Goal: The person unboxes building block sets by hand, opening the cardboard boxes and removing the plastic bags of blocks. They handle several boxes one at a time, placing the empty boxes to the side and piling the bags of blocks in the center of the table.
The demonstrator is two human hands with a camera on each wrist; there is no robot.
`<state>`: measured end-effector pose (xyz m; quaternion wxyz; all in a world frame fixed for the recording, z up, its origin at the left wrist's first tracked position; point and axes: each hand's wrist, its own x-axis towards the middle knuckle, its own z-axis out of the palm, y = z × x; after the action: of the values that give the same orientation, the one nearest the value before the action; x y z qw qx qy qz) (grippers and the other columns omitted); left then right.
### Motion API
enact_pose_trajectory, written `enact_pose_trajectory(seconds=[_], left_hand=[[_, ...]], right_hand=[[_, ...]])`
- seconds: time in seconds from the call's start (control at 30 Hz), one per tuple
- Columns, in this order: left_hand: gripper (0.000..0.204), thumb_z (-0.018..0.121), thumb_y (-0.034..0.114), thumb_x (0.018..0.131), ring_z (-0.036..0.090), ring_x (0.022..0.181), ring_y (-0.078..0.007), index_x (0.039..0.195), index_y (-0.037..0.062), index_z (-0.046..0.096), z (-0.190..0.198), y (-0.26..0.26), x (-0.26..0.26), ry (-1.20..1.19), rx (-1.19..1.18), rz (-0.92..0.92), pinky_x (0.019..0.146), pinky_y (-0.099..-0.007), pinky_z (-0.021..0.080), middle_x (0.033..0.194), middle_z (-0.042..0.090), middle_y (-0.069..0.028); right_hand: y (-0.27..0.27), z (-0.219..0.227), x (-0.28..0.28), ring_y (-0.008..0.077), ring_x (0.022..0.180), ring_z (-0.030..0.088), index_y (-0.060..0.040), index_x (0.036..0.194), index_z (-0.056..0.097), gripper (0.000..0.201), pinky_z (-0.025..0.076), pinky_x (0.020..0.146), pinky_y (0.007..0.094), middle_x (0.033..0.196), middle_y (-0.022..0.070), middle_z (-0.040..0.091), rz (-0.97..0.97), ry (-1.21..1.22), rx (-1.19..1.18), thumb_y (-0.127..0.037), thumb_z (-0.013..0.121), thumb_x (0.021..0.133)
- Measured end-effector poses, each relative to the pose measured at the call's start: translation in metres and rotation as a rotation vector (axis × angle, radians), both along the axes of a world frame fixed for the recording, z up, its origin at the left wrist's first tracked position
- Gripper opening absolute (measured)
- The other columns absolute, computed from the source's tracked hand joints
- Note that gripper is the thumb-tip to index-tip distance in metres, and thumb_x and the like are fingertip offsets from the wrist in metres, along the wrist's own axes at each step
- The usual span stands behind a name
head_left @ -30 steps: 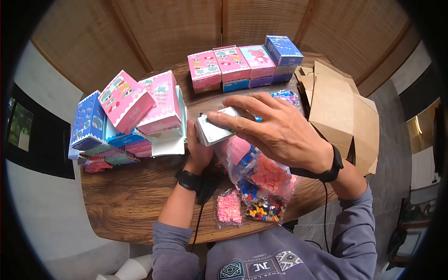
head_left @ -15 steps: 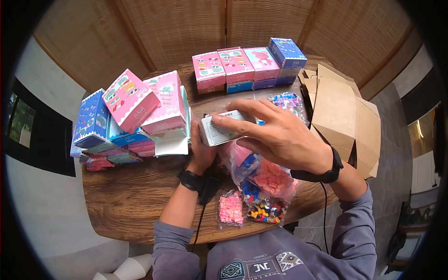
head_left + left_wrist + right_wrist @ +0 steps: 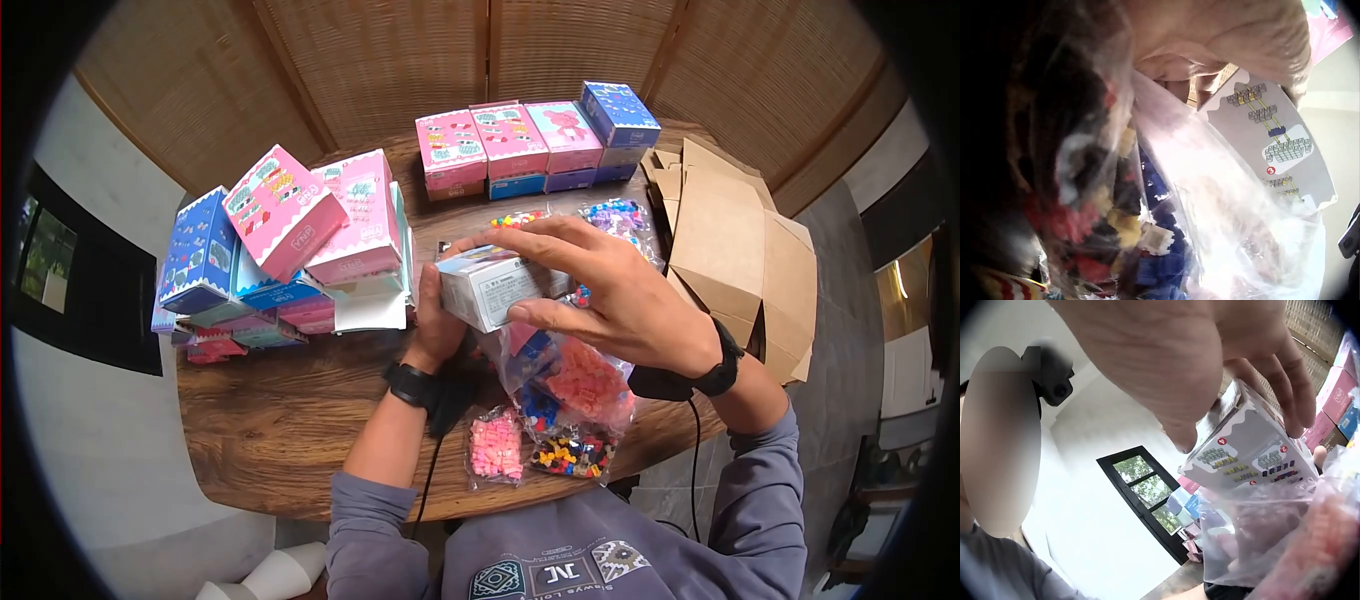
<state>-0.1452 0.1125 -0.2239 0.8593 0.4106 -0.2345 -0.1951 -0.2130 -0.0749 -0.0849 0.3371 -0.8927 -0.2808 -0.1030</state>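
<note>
A small pale box (image 3: pixel 488 296) with block-assembly drawings on its sides is held up over the table between both hands. My left hand (image 3: pixel 436 325) grips it from the left, fingers partly hidden behind it. From the right, my right hand (image 3: pixel 635 305) spans the box, thumb at its near lower corner and fingers over the far side. Below the box, in the right wrist view, is a clear plastic bag (image 3: pixel 1225 553). Coral pieces (image 3: pixel 590 385) fill part of the bagged heap under my right hand. Packets of pink pieces (image 3: pixel 495 448) and mixed-colour pieces (image 3: pixel 574 456) lie near the table edge.
Pink and blue boxes (image 3: pixel 285 215) are piled at the left, one tilted on top. More boxes (image 3: pixel 510 145) stand in a row at the back. Flattened brown cardboard (image 3: pixel 735 245) lies at the right. Bagged purple and blue pieces (image 3: pixel 620 215) lie beside it.
The box has turned in the hands, bringing its printed end and a coloured face into view. My right thumb has moved from the upper face down to the near lower corner.
</note>
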Motion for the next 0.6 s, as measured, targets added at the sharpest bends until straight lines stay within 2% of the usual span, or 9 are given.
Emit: enact_pose_trajectory(seconds=[0.13,0.23,0.27,0.4,0.6], left_hand=[[0.091,0.042,0.074,0.088,0.056,0.120,-0.0269,0.136,-0.0033,0.042,-0.005,0.001,0.002,-0.006,-0.002,-0.002,0.104,-0.0377,0.044,0.128,0.056,-0.0204],[0.092,0.049,0.074,0.086,0.056,0.120,-0.0269,0.136,-0.0031,0.041,-0.004,0.000,0.002,0.016,-0.025,-0.011,0.104,-0.0370,0.043,0.129,0.055,-0.0207],[0.093,0.051,0.074,0.085,0.056,0.120,-0.0268,0.136,-0.0030,0.041,-0.003,0.000,0.002,0.025,-0.036,-0.017,0.104,-0.0368,0.043,0.129,0.055,-0.0206],[0.095,0.057,0.074,0.082,0.056,0.120,-0.0267,0.136,-0.0023,0.041,-0.002,-0.002,0.001,0.015,-0.018,0.001,0.104,-0.0366,0.044,0.130,0.054,-0.0204],[0.102,0.063,0.075,0.075,0.055,0.121,-0.0273,0.138,-0.0013,0.038,0.002,-0.003,-0.001,0.026,-0.003,0.014,0.102,-0.0369,0.045,0.130,0.054,-0.0199]], right_hand=[[-0.004,-0.002,0.006,0.0302,0.087,0.065,-0.0065,0.127,0.061,0.048,0.052,0.074,0.0380,0.102,0.0183,0.065,0.012,0.102,0.123,-0.038,0.067,0.092],[-0.003,0.002,0.004,0.0243,0.073,0.065,-0.0038,0.125,0.062,0.047,0.051,0.066,0.0346,0.093,0.0163,0.067,-0.106,0.360,0.256,-0.039,0.064,0.094],[-0.006,0.008,0.006,0.0181,0.064,0.063,-0.0013,0.125,0.060,0.049,0.050,0.058,0.0313,0.090,0.0141,0.069,-0.148,0.456,0.174,-0.041,0.059,0.097],[-0.010,0.003,0.009,0.0132,0.063,0.064,-0.0018,0.131,0.057,0.053,0.050,0.054,0.0270,0.089,0.0112,0.068,-0.192,0.695,0.347,-0.044,0.055,0.099],[-0.018,0.003,0.013,0.0132,0.070,0.065,0.0005,0.134,0.053,0.053,0.054,0.056,0.0255,0.097,0.0138,0.067,-0.155,0.814,0.362,-0.037,0.057,0.098]])
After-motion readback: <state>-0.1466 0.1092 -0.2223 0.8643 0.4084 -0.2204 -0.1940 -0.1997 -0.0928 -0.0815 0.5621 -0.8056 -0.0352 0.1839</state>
